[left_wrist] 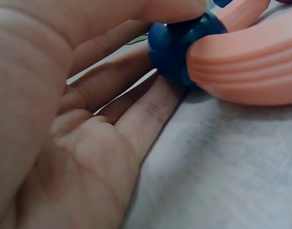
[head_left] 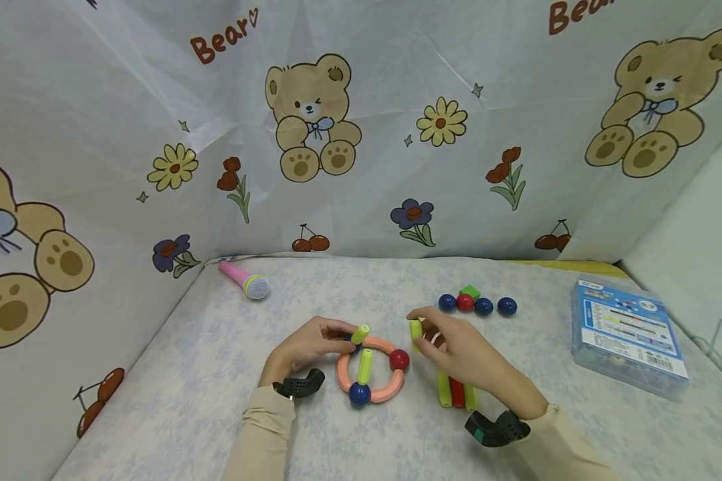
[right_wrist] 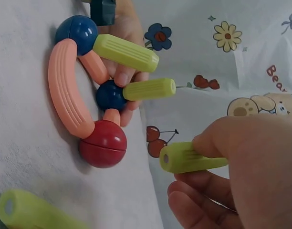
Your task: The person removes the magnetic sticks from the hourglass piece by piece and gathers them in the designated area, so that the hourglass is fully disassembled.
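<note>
A: What does the left hand (head_left: 313, 342) pinch?
B: The far blue ball (left_wrist: 169, 53) of a ring of 3 curved orange rods (head_left: 343, 375), between the hands; 2 fixed lime rods (head_left: 366, 367) project upward from the ring.
A: And the right hand (head_left: 460, 346)?
B: A separate lime rod (right_wrist: 182, 158), raised right of the ring.

Diffuse light, soft faint shadows.

A lime rod (head_left: 416, 330) hovers near the coral ring (head_left: 391, 389)
</note>
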Motion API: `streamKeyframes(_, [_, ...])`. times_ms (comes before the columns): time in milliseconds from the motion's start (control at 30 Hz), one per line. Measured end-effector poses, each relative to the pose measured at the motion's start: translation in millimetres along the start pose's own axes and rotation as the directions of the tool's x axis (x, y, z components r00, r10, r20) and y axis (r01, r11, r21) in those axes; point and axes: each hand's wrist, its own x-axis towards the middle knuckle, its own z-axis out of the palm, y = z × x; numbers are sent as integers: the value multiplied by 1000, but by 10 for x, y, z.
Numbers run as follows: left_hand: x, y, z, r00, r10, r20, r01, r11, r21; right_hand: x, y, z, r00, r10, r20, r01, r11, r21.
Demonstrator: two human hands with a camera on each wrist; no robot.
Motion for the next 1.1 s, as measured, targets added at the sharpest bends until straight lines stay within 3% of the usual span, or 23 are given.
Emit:
streamKeyframes(167, [5,-30,-11,1000,18,-8,-18,1000,6,-3,38,-41,1000,-18,24,18,1000,10])
streamKeyframes(300, [6,-42,-12,1000,14,-9,-14,1000,1,-7,80,-40,992,-43,117,41,999,18])
streamKeyframes(467, [-4,-44,-13,1000,5,-10,-5,1000,-19,-11,117,-26,966,-42,253,31,998,50])
streamKeyframes(767, [1,-37,-14,1000,14,-3,-15,1000,-26,-26,155,-74,926,-42,375,12,996,83])
streamKeyframes(1100, [8,-25,-7,1000,-2,-7,1,999,-32,-54,171,-82,910,-24,415,-9,997,78])
